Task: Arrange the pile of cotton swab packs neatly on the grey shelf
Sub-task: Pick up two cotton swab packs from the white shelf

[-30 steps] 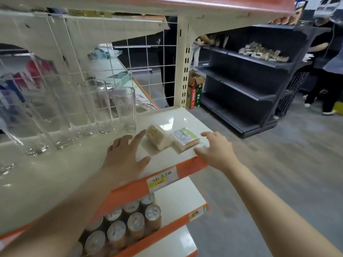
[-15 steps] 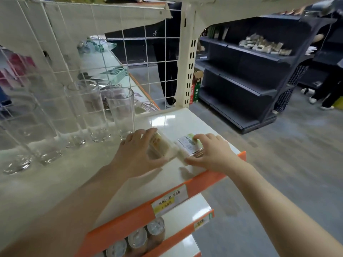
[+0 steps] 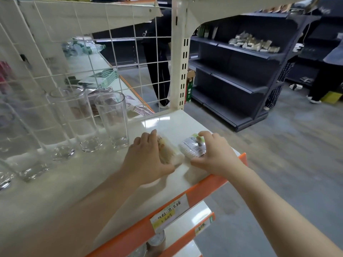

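Note:
Two cotton swab packs lie on the right end of a cream shelf point(image 3: 167, 119) with an orange front edge. My left hand point(image 3: 146, 158) grips the left pack point(image 3: 167, 151), fingers over its top and thumb along its near side. My right hand point(image 3: 215, 154) holds the right pack point(image 3: 193, 147), a clear pack with a white and green label, fingers curled over its far edge and thumb at its near edge. Across the aisle stands the grey shelf point(image 3: 241, 51), with a loose pile of swab packs point(image 3: 254, 43) on its upper level.
Several tall clear glasses point(image 3: 111, 117) stand in a row just left of my left hand. A white wire grid point(image 3: 130, 52) backs the shelf, and a cream upright post point(image 3: 180, 62) stands at its right. Cans point(image 3: 156, 242) sit on the level below. People stand beyond the grid and at the far right.
Both hands have closed round the two packs: a second ago they hovered beside them, now each one holds a pack. The view has dropped closer to the shelf.

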A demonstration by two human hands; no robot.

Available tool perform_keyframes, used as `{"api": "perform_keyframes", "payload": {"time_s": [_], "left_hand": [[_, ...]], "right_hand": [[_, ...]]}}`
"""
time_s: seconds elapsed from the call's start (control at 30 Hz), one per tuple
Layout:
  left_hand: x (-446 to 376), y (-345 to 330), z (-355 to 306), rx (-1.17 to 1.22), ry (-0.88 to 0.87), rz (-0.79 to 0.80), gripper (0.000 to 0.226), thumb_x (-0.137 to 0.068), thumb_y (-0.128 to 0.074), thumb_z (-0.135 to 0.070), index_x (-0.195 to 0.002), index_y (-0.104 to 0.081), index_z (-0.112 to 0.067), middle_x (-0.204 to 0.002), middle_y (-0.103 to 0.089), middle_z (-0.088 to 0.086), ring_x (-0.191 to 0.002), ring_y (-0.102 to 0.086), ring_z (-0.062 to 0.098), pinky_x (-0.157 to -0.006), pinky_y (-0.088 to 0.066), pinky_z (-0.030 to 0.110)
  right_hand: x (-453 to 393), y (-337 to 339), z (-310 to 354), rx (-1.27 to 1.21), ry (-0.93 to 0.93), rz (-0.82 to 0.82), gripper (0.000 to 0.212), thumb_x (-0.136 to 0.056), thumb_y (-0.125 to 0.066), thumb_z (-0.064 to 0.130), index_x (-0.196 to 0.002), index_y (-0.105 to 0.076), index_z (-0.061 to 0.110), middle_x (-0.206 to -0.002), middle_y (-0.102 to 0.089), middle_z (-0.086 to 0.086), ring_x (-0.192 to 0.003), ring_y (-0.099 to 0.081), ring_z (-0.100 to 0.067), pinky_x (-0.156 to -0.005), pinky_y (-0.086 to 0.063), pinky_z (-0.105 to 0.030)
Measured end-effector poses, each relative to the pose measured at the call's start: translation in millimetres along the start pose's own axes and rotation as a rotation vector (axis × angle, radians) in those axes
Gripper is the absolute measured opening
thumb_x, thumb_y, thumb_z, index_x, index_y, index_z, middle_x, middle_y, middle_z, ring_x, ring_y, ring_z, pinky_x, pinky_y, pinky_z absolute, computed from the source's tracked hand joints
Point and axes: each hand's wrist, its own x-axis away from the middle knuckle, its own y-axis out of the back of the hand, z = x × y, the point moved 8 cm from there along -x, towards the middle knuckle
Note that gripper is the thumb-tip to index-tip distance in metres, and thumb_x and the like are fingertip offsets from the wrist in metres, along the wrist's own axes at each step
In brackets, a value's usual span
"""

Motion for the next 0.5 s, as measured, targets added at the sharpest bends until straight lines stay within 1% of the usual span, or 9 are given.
{"api": "perform_keyframes", "payload": {"time_s": [0.07, 0.17, 0.33, 0.43, 0.5], "left_hand": [[-1.7, -0.1, -10.5, 0.018, -0.019, -0.004, 0.105, -0.071, -0.058, -0.065, -0.146, -0.007, -0.011, -0.139, -0.029, 0.005, -0.125, -0.031, 0.024, -0.101, -0.029, 0.03], [-9.4, -0.1, -29.1, 0.035, -0.048, -0.022, 0.105, -0.07, -0.059, -0.065, -0.146, -0.009, -0.013, -0.139, -0.028, 0.003, -0.126, -0.03, 0.022, -0.101, -0.028, 0.03], [-31.2, -6.8, -62.6, 0.086, -0.069, -0.014, 0.098, -0.069, -0.063, -0.058, -0.143, -0.014, -0.015, -0.136, -0.029, 0.002, -0.125, -0.029, 0.022, -0.101, -0.027, 0.029], [-47.4, -11.7, -85.8, 0.148, -0.076, -0.021, 0.092, -0.069, -0.066, -0.047, -0.142, -0.017, -0.018, -0.134, -0.029, 0.0, -0.124, -0.028, 0.021, -0.099, -0.026, 0.027], [-58.3, -15.9, -104.7, 0.179, -0.088, -0.018, 0.09, -0.071, -0.067, -0.039, -0.142, -0.015, -0.019, -0.134, -0.027, -0.001, -0.124, -0.026, 0.021, -0.096, -0.025, 0.025]], "right_hand": [[0.8, 8.5, -9.0, -0.006, -0.008, -0.011, 0.062, -0.072, -0.064, 0.038, -0.126, -0.039, 0.022, -0.114, -0.044, -0.003, -0.107, -0.038, -0.021, -0.078, -0.029, -0.025], [-1.5, 23.0, -24.5, -0.018, -0.014, -0.05, 0.069, -0.07, -0.066, 0.034, -0.132, -0.036, 0.023, -0.117, -0.043, -0.003, -0.113, -0.037, -0.022, -0.081, -0.028, -0.023], [-6.9, 44.7, -59.3, -0.031, -0.051, -0.092, 0.077, -0.069, -0.065, 0.031, -0.138, -0.032, 0.024, -0.118, -0.042, -0.004, -0.115, -0.037, -0.024, -0.086, -0.034, -0.028], [-8.7, 59.0, -84.0, -0.039, -0.044, -0.099, 0.077, -0.07, -0.064, 0.029, -0.139, -0.03, 0.024, -0.119, -0.043, -0.004, -0.115, -0.037, -0.024, -0.087, -0.033, -0.028], [-11.8, 68.6, -100.9, -0.047, -0.026, -0.1, 0.079, -0.07, -0.063, 0.028, -0.14, -0.03, 0.022, -0.12, -0.044, -0.005, -0.116, -0.038, -0.026, -0.089, -0.034, -0.029]]}}
